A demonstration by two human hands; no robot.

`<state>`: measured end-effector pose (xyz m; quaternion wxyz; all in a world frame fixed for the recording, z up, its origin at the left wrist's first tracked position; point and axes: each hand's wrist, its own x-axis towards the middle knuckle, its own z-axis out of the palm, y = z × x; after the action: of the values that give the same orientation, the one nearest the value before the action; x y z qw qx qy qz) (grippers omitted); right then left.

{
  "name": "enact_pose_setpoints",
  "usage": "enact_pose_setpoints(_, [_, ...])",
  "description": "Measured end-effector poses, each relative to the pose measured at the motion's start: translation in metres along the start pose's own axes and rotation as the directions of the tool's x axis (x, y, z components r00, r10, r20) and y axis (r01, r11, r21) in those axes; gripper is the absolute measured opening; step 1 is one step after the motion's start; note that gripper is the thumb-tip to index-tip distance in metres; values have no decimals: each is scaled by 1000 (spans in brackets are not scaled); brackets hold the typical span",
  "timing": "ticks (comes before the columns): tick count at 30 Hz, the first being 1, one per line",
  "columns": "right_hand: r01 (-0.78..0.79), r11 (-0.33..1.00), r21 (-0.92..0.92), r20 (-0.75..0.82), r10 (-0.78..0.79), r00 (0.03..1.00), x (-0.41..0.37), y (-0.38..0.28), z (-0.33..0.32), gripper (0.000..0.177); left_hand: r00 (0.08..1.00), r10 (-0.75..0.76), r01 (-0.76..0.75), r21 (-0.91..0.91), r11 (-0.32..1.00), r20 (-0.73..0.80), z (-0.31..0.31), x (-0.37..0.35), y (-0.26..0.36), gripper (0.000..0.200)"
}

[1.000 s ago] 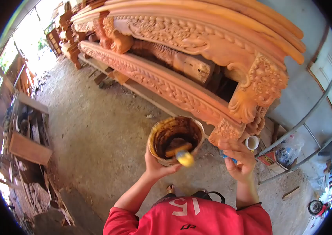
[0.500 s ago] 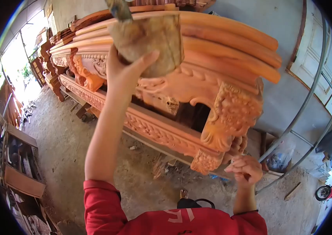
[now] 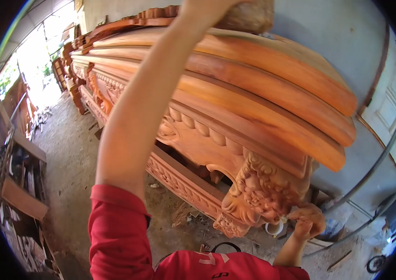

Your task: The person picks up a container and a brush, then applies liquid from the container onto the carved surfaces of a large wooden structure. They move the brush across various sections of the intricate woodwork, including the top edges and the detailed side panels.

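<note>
My left hand [image 3: 214,8] reaches to the top edge of the view, over the far side of the orange-brown wooden furniture [image 3: 272,88]. It is at a stained, yellowish-brown container [image 3: 249,17], and both are partly cut off by the frame. The fingers on the container are mostly out of view. Low on the right, my right hand [image 3: 309,220] is closed in a pinch beside the furniture's carved corner [image 3: 268,191]. A small pale bit shows by its fingertips, too small to name. Just below the corner is a white round rim, perhaps a cup [image 3: 274,228].
The furniture stretches away to the left along a grey wall [image 3: 319,28]. Old wooden frames and scraps [image 3: 23,196] are piled at the left. Curved metal tubes [image 3: 389,149] stand at the right, near a white door. Debris lies on the concrete floor [image 3: 72,172].
My left hand and the container have moved up and right, to the furniture's far side. My right hand is slightly lower and further right. The view has shifted closer over the top.
</note>
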<state>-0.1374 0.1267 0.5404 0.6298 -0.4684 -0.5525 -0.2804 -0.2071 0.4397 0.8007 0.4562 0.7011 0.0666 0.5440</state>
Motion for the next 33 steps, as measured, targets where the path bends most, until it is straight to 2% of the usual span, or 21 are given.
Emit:
enact_pose_setpoints(4, [1,1000,-23,-12,-1,1000,-2,9,-1,33,998,-7,4,41,999,61,3,-1,-6,83])
enact_pose_setpoints(6, [38,994,-100,9,-37,999,-5,12,-1,32,1000,11,-14,305,952,13,3,-5,-4,90])
enact_pose_setpoints(7, [34,996,-82,19,-33,999,-7,10,0,32,1000,3,-2,318,948,-2,3,-6,-10,90])
enact_pose_setpoints(9, [7,997,-75,-75,-13,997,-10,6,4,32,987,158,-154,467,871,33,1,-9,-25,90])
enact_pose_setpoints(11, [43,998,-36,-71,-45,996,-10,2,13,32,992,115,-130,517,846,60,-6,-12,-25,93])
enact_pose_setpoints(13, [-5,989,-146,-161,-19,987,-10,-5,24,33,994,74,-109,558,823,85,-18,-14,-31,97])
enact_pose_setpoints(15, [-27,990,-142,-169,3,986,-11,-10,36,33,910,414,-347,570,745,13,-36,-22,-55,91])
enact_pose_setpoints(16, [-104,973,-204,-277,44,960,-12,-14,42,33,769,635,-448,643,621,-77,-48,-35,-62,79])
enact_pose_setpoints(18, [-249,910,-332,-487,61,871,-21,-22,55,32,708,706,-625,468,625,3,-90,-63,-73,54])
enact_pose_setpoints(20, [-284,917,-279,-520,104,848,-28,-31,75,32,714,637,-694,418,586,292,-146,-107,-89,31])
enact_pose_setpoints(21, [-310,922,-233,-551,138,823,-32,-37,87,32,702,613,-712,382,589,363,-175,-134,-107,20])
enact_pose_setpoints(22, [-316,930,-188,-538,172,825,-41,-45,102,28,813,417,-573,432,696,407,-203,-167,-116,18])
enact_pose_setpoints(23, [-321,929,-185,-546,175,819,-47,-51,121,28,833,405,-537,373,757,376,-229,-194,-138,15])
enact_pose_setpoints(25, [-476,812,-338,-502,272,821,-56,-58,164,26,930,148,-294,441,848,337,-288,-251,-159,13])
enact_pose_setpoints(26, [-556,785,-272,-456,403,793,-62,-60,183,24,966,-32,-97,472,876,258,-316,-280,-172,13])
enact_pose_setpoints(27, [-525,777,-346,-380,396,836,-62,-62,212,22,961,-215,106,487,867,173,-342,-309,-183,13])
enact_pose_setpoints(28, [-448,813,-373,-197,403,894,-62,-63,233,23,937,-341,270,453,850,81,-364,-334,-184,14])
enact_pose_setpoints(29, [-499,798,-337,-109,493,863,-65,-62,253,23,887,-463,425,404,810,-6,-385,-358,-183,15])
enact_pose_setpoints(31, [-503,800,-327,123,564,816,-67,-64,284,27,803,-581,589,319,742,-132,-422,-399,-181,17])
enact_pose_setpoints(32, [-472,813,-340,172,547,819,-67,-71,302,28,799,-586,594,321,737,-135,-438,-415,-180,17])
enact_pose_setpoints(33, [-439,828,-349,220,528,820,-67,-79,318,30,768,-601,640,275,717,-221,-453,-427,-177,19])
